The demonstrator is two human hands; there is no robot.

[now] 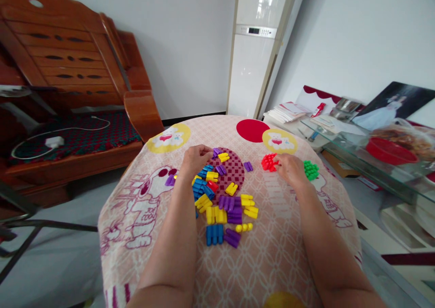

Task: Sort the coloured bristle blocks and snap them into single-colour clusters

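Note:
My left hand (195,160) reaches over the far side of a loose pile of plastic building blocks. Its fingers are bent together, with the tips at a small purple block (216,152); a yellow block (223,157) lies just right of it. Blue blocks (200,189), yellow blocks (216,215) and purple blocks (234,215) spread toward me, some partly hidden by my left forearm. My right hand (290,168) pinches at the edge of a cluster of red blocks (268,162). To the right of that hand sits a cluster of green blocks (310,170).
A patterned cloth (258,262) covers the round table. Right of it stands a glass-topped table (343,149) with a red bowl (390,150), papers and a photo. A wooden bench (71,63) is at left, and a tall white air conditioner (249,72) behind.

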